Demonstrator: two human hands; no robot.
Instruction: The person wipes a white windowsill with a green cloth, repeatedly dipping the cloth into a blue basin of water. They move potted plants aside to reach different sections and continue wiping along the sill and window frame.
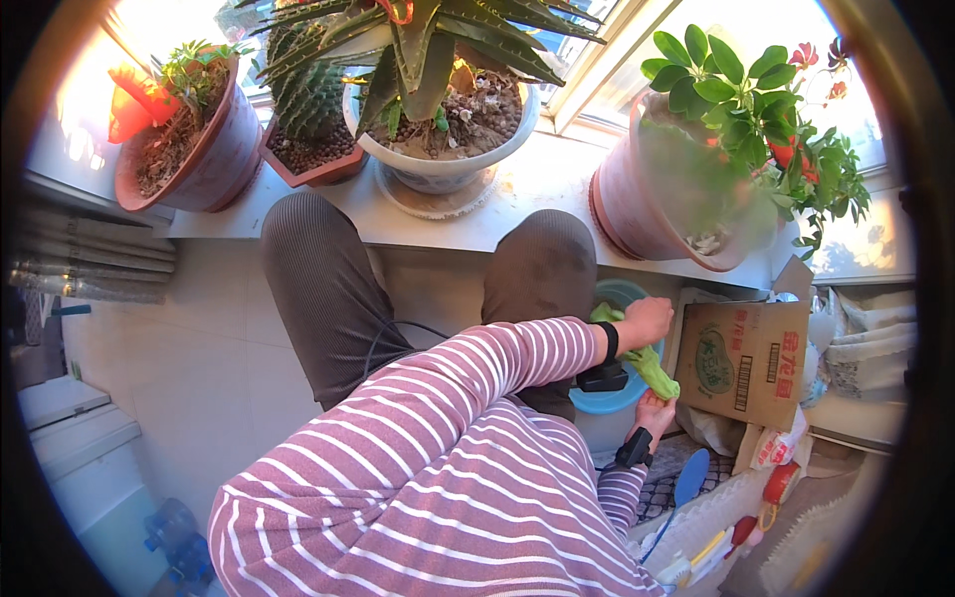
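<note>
A bright green cloth [651,369] is twisted lengthwise between my two hands, off to my right. My left hand [647,321] reaches across my body and grips its upper part, with a loose end hanging out beyond the wrist. Nearer my body, my right hand [655,412] holds the lower end in its fingers. Beneath the cloth stands a light blue plastic basin [597,403] on the floor, beside my right knee. My left forearm hides much of the basin, so its contents cannot be made out. Each wrist wears a black strap with a small device.
Potted plants line the white windowsill [548,175]: an aloe-like plant [421,60], a cactus [302,101] and a leafy plant in a terracotta pot [634,186]. A cardboard box [735,358] stands right of the basin. A blue fly swatter [692,474] leans near my right arm.
</note>
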